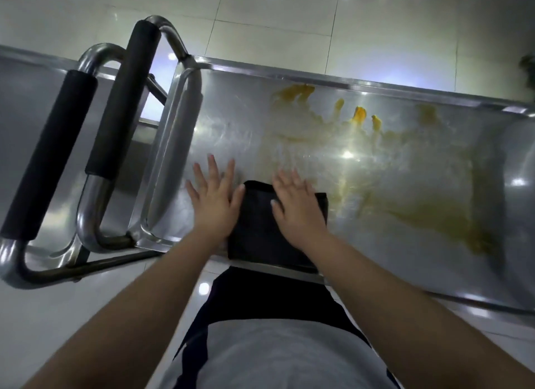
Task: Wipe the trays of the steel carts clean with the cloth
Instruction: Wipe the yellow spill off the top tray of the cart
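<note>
Open steel tray (231, 122) ahead and rightward, smeared yellow residue (434, 215) only; blocked leftward by the cart handles (115, 105), hemmed by the raised rim (347, 83).

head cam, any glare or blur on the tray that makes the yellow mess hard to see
Head view: a starburst ceiling-light reflection sits mid tray, washing out part of the yellow smear; smaller glints dot the steel and floor tiles; the wide lens bows the cart rims; the frame is soft overall, both hands slightly blurred on the dark cloth.

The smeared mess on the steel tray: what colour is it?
Yellow-orange smear, clearest in the head view.
</note>
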{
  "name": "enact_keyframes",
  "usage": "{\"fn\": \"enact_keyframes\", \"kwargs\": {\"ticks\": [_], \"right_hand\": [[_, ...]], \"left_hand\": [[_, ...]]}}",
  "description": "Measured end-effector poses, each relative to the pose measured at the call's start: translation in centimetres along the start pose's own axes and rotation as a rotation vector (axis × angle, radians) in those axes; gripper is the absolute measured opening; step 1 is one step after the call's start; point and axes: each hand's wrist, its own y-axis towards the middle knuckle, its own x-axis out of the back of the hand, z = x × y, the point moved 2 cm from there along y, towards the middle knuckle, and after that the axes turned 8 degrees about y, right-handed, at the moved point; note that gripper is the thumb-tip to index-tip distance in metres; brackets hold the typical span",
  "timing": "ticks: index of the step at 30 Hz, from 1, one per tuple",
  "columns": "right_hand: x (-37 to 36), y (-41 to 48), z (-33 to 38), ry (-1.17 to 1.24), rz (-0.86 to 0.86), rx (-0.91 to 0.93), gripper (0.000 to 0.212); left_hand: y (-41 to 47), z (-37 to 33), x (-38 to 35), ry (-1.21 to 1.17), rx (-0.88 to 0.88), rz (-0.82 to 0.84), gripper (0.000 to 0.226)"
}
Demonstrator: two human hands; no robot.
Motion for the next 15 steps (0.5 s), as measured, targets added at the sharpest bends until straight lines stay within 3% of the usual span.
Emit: {"fn": "enact_keyframes", "kwargs": {"ticks": [6,15], "right_hand": [[-4.0,-0.9,2.3,-0.246,-0.018,-0.159,0.064],[-5.8,-2.3,3.2,-0.257,-0.122,-0.385,0.068]], "left_hand": [[11.6,2.3,1.5,0.191,-0.162,-0.069,0.056],[18.7,1.9,1.4,0.219,-0.311,-0.093,0.058]]}}
